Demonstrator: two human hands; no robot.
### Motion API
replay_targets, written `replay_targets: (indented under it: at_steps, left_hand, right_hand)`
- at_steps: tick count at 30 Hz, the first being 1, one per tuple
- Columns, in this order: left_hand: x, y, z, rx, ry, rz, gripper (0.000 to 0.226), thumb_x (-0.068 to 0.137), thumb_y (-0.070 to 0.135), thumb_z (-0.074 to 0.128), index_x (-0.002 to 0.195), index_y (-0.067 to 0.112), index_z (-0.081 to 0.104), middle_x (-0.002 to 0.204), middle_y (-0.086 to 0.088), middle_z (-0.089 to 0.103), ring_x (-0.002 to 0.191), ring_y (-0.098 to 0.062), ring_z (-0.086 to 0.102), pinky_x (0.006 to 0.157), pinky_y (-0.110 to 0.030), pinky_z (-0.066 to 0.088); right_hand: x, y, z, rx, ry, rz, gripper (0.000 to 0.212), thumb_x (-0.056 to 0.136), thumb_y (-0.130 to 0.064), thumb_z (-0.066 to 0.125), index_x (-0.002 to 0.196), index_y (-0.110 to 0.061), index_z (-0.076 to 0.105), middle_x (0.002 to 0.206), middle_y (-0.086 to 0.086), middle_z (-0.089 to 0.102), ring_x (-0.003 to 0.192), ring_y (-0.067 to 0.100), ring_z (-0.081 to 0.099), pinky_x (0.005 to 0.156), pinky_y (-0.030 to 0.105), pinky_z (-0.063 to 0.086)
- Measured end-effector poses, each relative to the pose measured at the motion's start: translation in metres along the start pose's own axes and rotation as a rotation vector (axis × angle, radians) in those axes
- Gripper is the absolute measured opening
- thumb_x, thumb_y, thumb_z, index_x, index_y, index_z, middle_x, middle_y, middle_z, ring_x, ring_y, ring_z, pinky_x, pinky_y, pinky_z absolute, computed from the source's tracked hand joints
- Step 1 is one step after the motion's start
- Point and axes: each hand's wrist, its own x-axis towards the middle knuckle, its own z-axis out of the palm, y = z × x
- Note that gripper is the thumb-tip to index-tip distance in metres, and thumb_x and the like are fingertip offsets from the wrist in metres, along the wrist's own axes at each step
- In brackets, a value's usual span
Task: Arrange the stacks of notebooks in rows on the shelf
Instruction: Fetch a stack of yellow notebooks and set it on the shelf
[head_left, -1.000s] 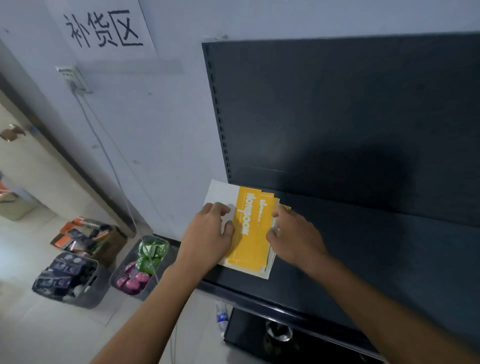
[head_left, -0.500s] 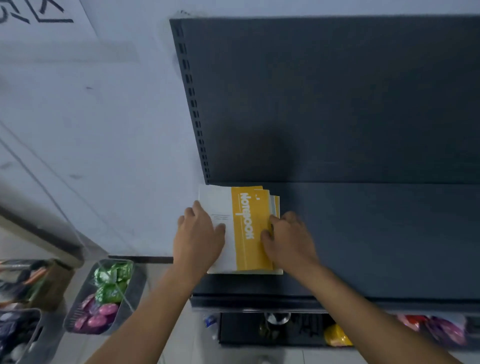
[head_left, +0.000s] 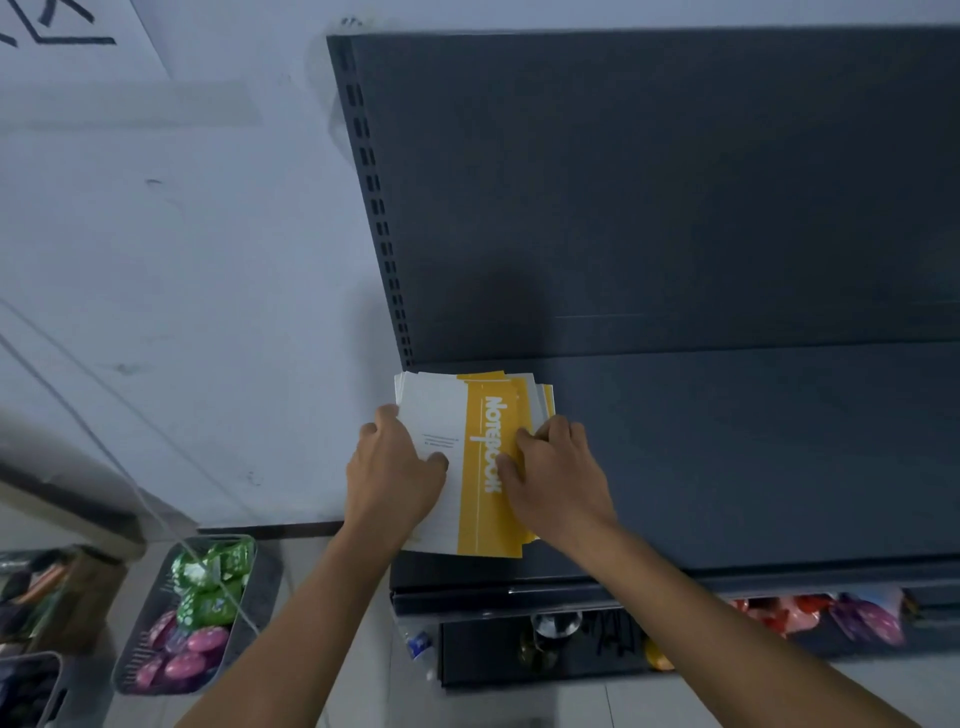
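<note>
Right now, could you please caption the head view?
Left hand and right hand hold a notebook stack on the shelf.

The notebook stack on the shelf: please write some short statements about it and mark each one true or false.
1. The notebook stack lies flat at the left end of the dark shelf. True.
2. Only one of the hands touches the stack. False: the left hand and the right hand both hold it, one at each side.
3. The top cover is white and yellow with the word Notebook. True.
4. More notebook stacks already fill the shelf to the right. False: no other stack is in view on this shelf.
</note>
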Motion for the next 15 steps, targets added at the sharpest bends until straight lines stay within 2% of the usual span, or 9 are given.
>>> replay_targets:
  at_steps: [5,7,8,10,12,14,15]
  left_hand:
    - [0.007,-0.005,-0.001,-0.099,-0.016,-0.051,0.066,0.084,0.024,0.076,0.137,0.017,0.038,0.111,0.001,0.05,0.095,-0.019,0.046,0.077,-0.034,0.042]
    - [0.012,-0.007,-0.002,-0.116,-0.025,-0.077,0.063,0.082,0.023,0.078,0.133,0.017,0.041,0.105,0.004,0.048,0.093,-0.018,0.048,0.072,-0.032,0.042]
    - [0.014,-0.007,-0.002,-0.123,-0.032,-0.088,0.056,0.082,0.023,0.078,0.127,0.018,0.044,0.102,0.006,0.049,0.092,-0.018,0.05,0.067,-0.029,0.042]
    - [0.018,-0.012,-0.004,-0.127,-0.041,-0.09,0.032,0.082,0.022,0.076,0.1,0.021,0.05,0.09,0.01,0.052,0.085,-0.017,0.055,0.056,-0.024,0.038]
    - [0.021,-0.017,-0.007,-0.122,-0.045,-0.065,0.02,0.085,0.021,0.07,0.083,0.026,0.05,0.081,0.013,0.054,0.074,-0.01,0.056,0.052,-0.022,0.038]
    - [0.021,-0.02,-0.011,-0.11,-0.057,-0.05,0.008,0.09,0.023,0.062,0.093,0.022,0.055,0.086,0.009,0.058,0.074,-0.009,0.056,0.052,-0.024,0.041]
    - [0.021,-0.022,-0.012,-0.103,-0.068,-0.047,0.011,0.092,0.024,0.058,0.101,0.018,0.054,0.09,0.006,0.059,0.076,-0.011,0.057,0.054,-0.026,0.042]
  right_hand:
    - [0.004,0.0,0.001,0.184,-0.017,0.093,0.023,0.101,-0.036,0.044,0.089,-0.018,0.052,0.113,0.005,0.046,0.11,0.022,0.045,0.085,0.032,0.044]
    - [0.007,0.001,0.0,0.257,-0.018,0.147,0.021,0.098,-0.032,0.048,0.089,-0.015,0.056,0.11,0.006,0.049,0.107,0.024,0.05,0.085,0.032,0.044]
    - [0.008,0.002,0.0,0.277,-0.026,0.163,0.02,0.097,-0.03,0.05,0.093,-0.013,0.059,0.11,0.006,0.05,0.106,0.024,0.051,0.083,0.032,0.043]
    - [0.01,0.003,0.0,0.323,-0.043,0.188,0.023,0.094,-0.029,0.052,0.104,-0.011,0.062,0.113,0.006,0.051,0.107,0.023,0.052,0.082,0.03,0.041]
    - [0.011,0.002,0.0,0.36,-0.045,0.209,0.025,0.093,-0.028,0.053,0.109,-0.011,0.062,0.117,0.005,0.051,0.108,0.021,0.052,0.082,0.029,0.038]
    - [0.011,0.001,0.001,0.366,-0.037,0.212,0.027,0.093,-0.029,0.052,0.111,-0.013,0.062,0.119,0.004,0.049,0.111,0.022,0.051,0.083,0.03,0.038]
    - [0.011,0.0,0.001,0.361,-0.032,0.207,0.029,0.093,-0.03,0.052,0.113,-0.013,0.063,0.119,0.005,0.049,0.113,0.022,0.05,0.085,0.031,0.04]
